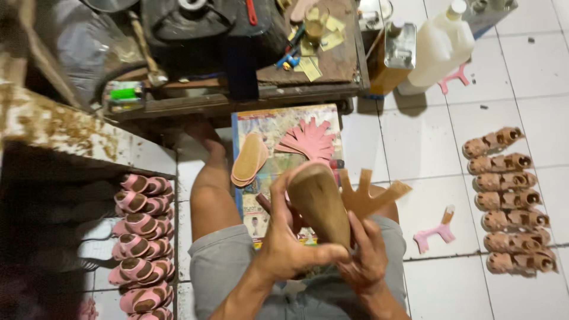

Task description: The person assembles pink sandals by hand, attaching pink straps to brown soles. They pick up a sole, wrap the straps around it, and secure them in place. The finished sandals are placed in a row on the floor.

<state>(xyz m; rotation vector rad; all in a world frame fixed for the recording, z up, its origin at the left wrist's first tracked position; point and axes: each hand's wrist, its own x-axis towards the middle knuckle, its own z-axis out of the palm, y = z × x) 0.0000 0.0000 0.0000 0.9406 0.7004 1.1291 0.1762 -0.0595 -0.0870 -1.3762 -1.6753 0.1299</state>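
A white tiled floor (415, 142) lies below a cluttered wooden worktop (332, 62). Both hands, left hand (290, 237) and right hand (364, 258), grasp a brown sole (320, 204); sandals (510, 201) line the floor right of it.

White tiled floor (427, 148), rows of small sandals (510, 201), pink cut-outs (435, 232), poster (278, 127)

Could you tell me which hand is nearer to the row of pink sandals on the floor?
Left. The left hand is on the side toward the pink sandals; the right hand is beyond it, farther away.
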